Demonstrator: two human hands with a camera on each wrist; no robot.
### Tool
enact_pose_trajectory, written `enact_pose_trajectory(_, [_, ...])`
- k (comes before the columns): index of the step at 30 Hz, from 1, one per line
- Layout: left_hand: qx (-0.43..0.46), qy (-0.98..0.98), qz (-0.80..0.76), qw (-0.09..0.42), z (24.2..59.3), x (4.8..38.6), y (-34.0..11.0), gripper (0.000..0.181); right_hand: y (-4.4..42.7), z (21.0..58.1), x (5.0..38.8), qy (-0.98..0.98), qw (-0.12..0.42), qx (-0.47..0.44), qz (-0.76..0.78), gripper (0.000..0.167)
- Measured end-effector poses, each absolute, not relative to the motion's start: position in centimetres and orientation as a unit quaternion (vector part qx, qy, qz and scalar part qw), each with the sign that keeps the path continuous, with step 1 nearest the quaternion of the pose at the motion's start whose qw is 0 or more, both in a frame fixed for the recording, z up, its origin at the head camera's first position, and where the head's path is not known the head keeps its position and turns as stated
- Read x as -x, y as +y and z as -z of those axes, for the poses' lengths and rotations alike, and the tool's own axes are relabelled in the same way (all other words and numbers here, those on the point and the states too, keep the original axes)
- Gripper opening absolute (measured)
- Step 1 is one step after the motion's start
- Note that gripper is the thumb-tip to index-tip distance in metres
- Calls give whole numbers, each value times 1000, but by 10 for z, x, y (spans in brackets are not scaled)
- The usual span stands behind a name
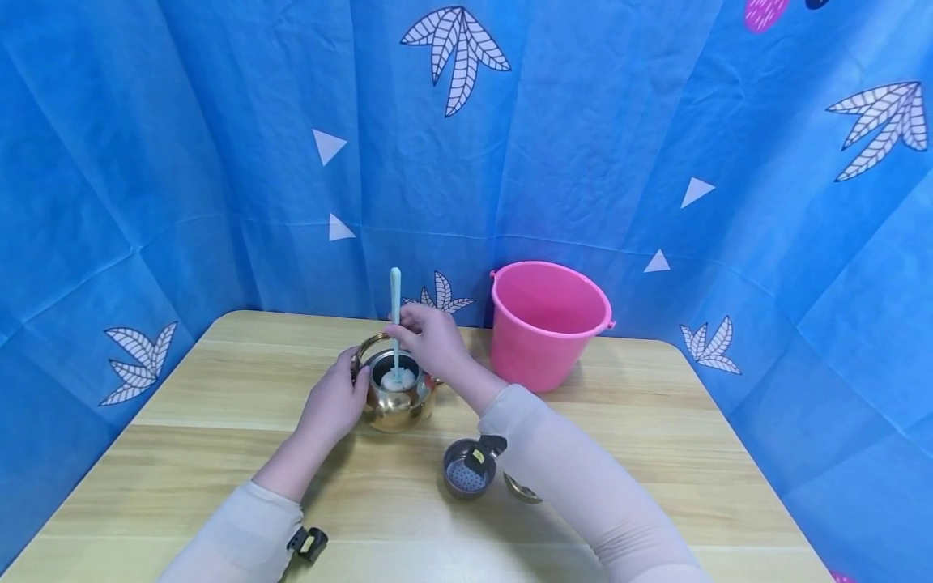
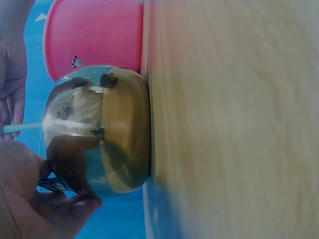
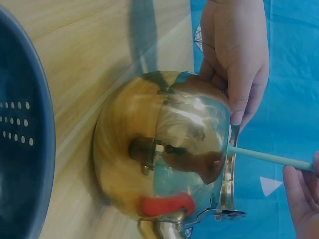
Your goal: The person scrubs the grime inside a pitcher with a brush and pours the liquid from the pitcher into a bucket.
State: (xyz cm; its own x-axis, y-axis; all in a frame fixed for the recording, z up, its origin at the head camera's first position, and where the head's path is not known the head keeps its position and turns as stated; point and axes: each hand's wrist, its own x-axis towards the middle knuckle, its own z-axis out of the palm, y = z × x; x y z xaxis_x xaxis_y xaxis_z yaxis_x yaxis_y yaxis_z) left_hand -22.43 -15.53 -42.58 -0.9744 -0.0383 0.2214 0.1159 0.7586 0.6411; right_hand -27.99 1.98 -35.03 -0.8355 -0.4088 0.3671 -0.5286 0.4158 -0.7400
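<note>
A shiny gold teapot (image 1: pixel 394 413) stands lidless on the wooden table, its arched handle leaning toward the left. My left hand (image 1: pixel 331 402) grips the teapot at its left side, where the handle joins; the left wrist view shows fingers (image 2: pixel 75 215) at the polished wall. With my right hand (image 1: pixel 437 340) I pinch the pale green stick of a brush (image 1: pixel 395 295). That brush is upright, its white head (image 1: pixel 398 379) inside the teapot's mouth. In the right wrist view the stick (image 3: pixel 269 158) runs from the rim to my right fingertips (image 3: pixel 294 181).
Behind the teapot to the right stands a pink bucket (image 1: pixel 535 352). A dark perforated strainer cup (image 1: pixel 466 478) sits nearer me, beside my right wrist. A small gold lid (image 1: pixel 521 489) lies partly under my right sleeve. Blue curtain (image 1: pixel 583 121) surrounds the table's far edges.
</note>
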Motion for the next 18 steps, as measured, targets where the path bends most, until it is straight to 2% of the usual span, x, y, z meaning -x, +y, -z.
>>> enact_pose_trajectory(18, [21, -931, 347, 108, 428, 225, -156, 54, 22, 355, 278, -818, 65, -234, -522, 12])
